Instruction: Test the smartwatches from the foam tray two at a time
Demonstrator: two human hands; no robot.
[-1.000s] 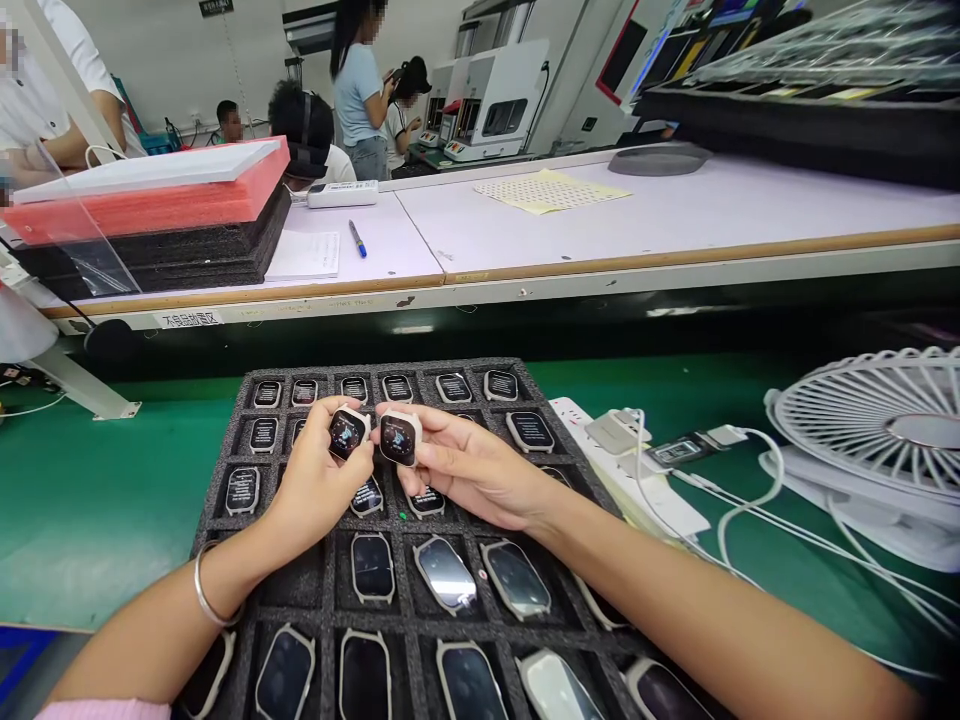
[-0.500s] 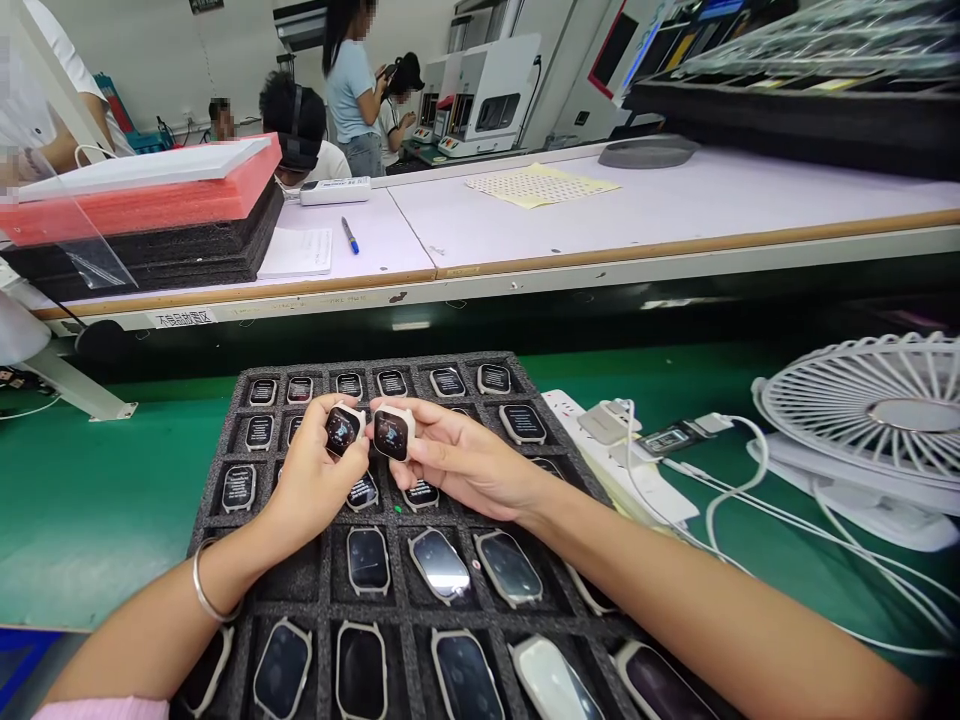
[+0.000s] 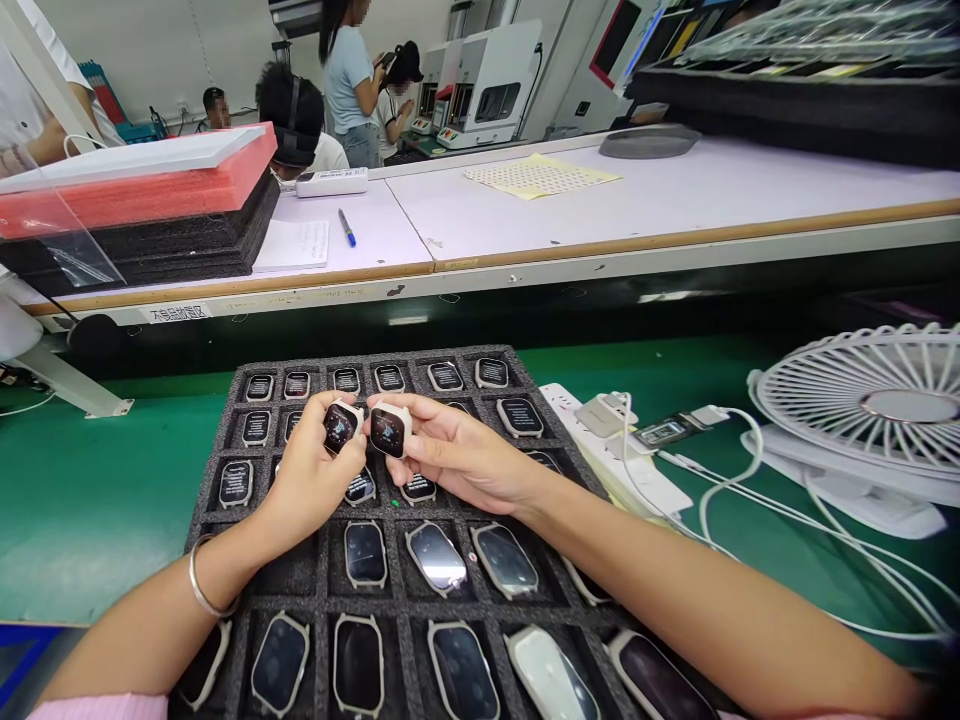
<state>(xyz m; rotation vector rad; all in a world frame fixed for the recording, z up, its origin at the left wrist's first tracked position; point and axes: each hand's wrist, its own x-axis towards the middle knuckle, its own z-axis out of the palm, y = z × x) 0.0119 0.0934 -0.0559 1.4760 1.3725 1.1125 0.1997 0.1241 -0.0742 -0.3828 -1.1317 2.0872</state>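
Observation:
My left hand (image 3: 319, 470) is closed around a smartwatch body (image 3: 341, 427) whose screen is lit, the thumb lying along its lower edge. Right beside it, my right hand (image 3: 465, 452) grips a second lit smartwatch (image 3: 388, 431) by its sides, screen tilted up at me. Both watches lack straps and have pale cases. Below the hands lies a black foam tray (image 3: 322, 590) with square pockets. Many pockets hold similar watches: in the far rows the screens show white text, while nearer ones, such as this watch (image 3: 365, 553), are dark. My hands and forearms hide several pockets.
A white fan (image 3: 870, 410) and a power strip (image 3: 559, 405) with chargers and cables stand to the right. Behind, a raised shelf (image 3: 525, 240) carries pink foam (image 3: 247, 175), a pen (image 3: 346, 228) and a yellow sticker sheet (image 3: 540, 177). Several people are in the background.
The camera view has shifted slightly. Both hands keep hold of the same two watches, side by side, with almost no movement.

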